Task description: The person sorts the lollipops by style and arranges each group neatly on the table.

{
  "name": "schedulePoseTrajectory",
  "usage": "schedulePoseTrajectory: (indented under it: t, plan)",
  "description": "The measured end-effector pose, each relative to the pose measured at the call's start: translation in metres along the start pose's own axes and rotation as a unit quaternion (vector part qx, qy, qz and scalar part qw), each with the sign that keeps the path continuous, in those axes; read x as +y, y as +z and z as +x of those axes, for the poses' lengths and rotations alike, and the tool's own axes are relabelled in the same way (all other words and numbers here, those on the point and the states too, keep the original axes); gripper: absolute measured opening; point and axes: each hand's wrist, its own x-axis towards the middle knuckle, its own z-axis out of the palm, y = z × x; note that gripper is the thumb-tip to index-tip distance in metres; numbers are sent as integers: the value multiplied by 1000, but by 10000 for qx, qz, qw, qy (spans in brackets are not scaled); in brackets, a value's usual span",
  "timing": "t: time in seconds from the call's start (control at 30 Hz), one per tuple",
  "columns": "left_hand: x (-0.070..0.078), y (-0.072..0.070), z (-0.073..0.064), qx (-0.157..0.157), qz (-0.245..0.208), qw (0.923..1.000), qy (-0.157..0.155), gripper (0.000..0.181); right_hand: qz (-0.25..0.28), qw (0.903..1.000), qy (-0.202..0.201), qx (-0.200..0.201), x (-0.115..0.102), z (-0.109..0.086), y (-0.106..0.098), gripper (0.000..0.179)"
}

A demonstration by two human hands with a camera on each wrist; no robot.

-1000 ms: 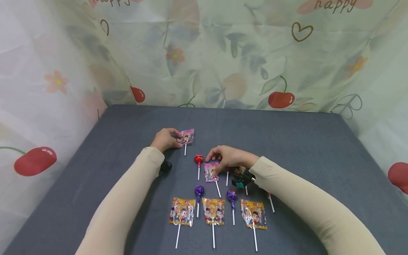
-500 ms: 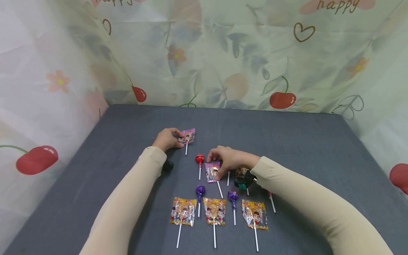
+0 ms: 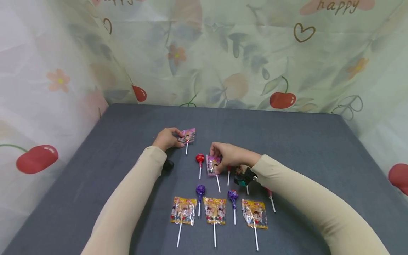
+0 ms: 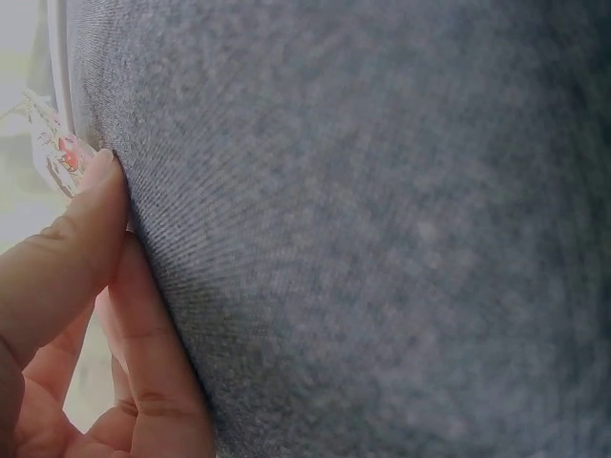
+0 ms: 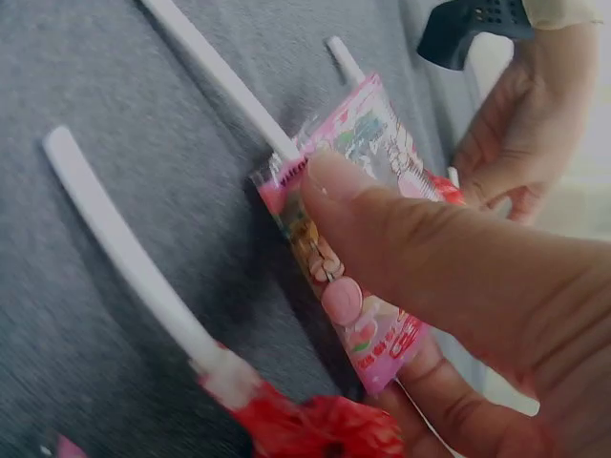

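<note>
My left hand (image 3: 167, 139) pinches the left edge of a pink-wrapped lollipop (image 3: 189, 134) toward the back of the table. Its thumb and fingertips meet at the wrapper (image 4: 59, 153) in the left wrist view. To the right and nearer, my right hand (image 3: 235, 156) grips a second pink-wrapped lollipop (image 3: 211, 163), stick toward the front. In the right wrist view the thumb presses the wrapper (image 5: 358, 315) near the stick, with fingers behind it. A red ball lollipop (image 3: 199, 158) lies just left of it. Another red lollipop (image 3: 228, 173) is partly hidden under my right hand.
Two purple lollipops (image 3: 200, 190) and three yellow-wrapped lollipops (image 3: 183, 210) lie toward the front of the grey table (image 3: 296, 141). A dark-wrapped lollipop (image 3: 241, 170) and a red one (image 3: 269, 193) are partly covered by my right wrist and sleeve. A patterned curtain (image 3: 204, 53) hangs behind.
My right hand has drawn its fingers in around the pink-wrapped lollipop and shifted it slightly away from me, its stick now straighter. My left hand stays at its lollipop.
</note>
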Motion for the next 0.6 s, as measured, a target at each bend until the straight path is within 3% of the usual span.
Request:
schedulePoseTrajectory:
  t: [0.47, 0.6]
  plan:
    - [1, 2, 1, 51, -82, 9999, -130, 38, 724, 9935, -537, 701, -6, -7, -26, 36]
    - [1, 2, 0, 38, -80, 9998, -186, 39, 1203, 9868, -463, 980, -13, -5, -36, 33]
